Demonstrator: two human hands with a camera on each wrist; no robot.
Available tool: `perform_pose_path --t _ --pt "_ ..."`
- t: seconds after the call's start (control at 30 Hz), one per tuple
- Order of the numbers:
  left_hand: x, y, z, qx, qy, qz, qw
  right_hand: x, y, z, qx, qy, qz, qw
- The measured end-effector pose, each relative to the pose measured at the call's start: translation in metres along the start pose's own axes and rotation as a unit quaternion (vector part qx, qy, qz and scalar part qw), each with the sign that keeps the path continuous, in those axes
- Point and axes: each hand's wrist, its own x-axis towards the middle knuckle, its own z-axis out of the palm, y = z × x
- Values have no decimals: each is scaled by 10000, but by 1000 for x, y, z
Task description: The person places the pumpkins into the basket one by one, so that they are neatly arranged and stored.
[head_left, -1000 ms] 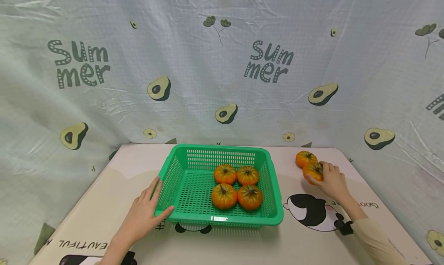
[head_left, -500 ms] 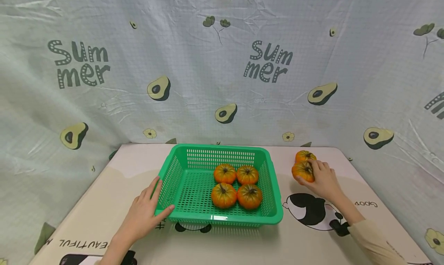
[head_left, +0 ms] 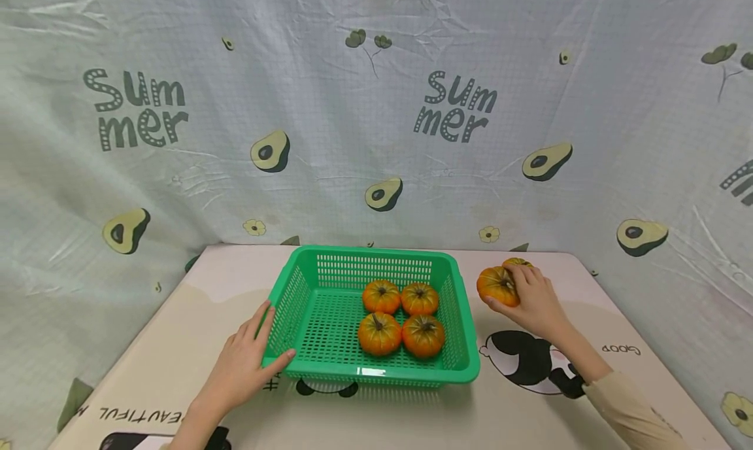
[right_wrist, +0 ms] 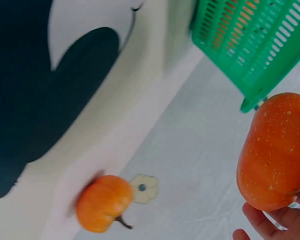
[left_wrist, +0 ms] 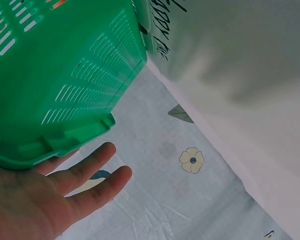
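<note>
My right hand [head_left: 535,304] grips a small orange pumpkin [head_left: 497,286] just right of the green plastic basket [head_left: 376,373]. In the right wrist view the held pumpkin [right_wrist: 276,152] is off the table, beside the basket wall. Partly hidden behind it in the head view is another pumpkin [head_left: 518,262], which rests on the table near the back edge. My left hand [head_left: 238,365] touches the basket's left rim, with fingers extended and thumb over the front corner. Inside the basket, several pumpkins [head_left: 380,334] sit grouped in the right half.
The basket stands mid-table on a cartoon-printed cover [head_left: 412,424]. A grey-white cloth [head_left: 329,162] with avocado prints hangs behind and at both sides. Bare basket floor [head_left: 326,319] shows left of the pumpkins inside.
The right hand has carried its pumpkin leftward, from beside the other loose pumpkin to near the basket's right rim. The left hand and basket have stayed put.
</note>
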Motion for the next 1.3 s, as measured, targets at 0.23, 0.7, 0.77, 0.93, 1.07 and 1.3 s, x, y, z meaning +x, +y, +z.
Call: perform_pose_path --t 0.23,0.7,0.77,0.93,1.07,1.3 --pt "-1 0 0 2 -33 -21 10000 10 -14 -5 -75 -23 -379 9993" --pt "0 0 2 19 -30 -8 10000 21 -46 -3 -155 -393 -1095 9931" --pt "0 -1 1 28 -31 -17 10000 24 -51 -1 -170 -443 -1192 9917" --pt "0 -1 0 17 -24 -30 10000 31 -61 3 -228 -555 -1472 9873" --pt "-1 -1 0 21 -2 -17 10000 37 -69 4 -291 -612 -1705 9830" --pt "-1 1 -1 14 -11 -35 10000 53 -83 3 -349 -773 -1899 9781"
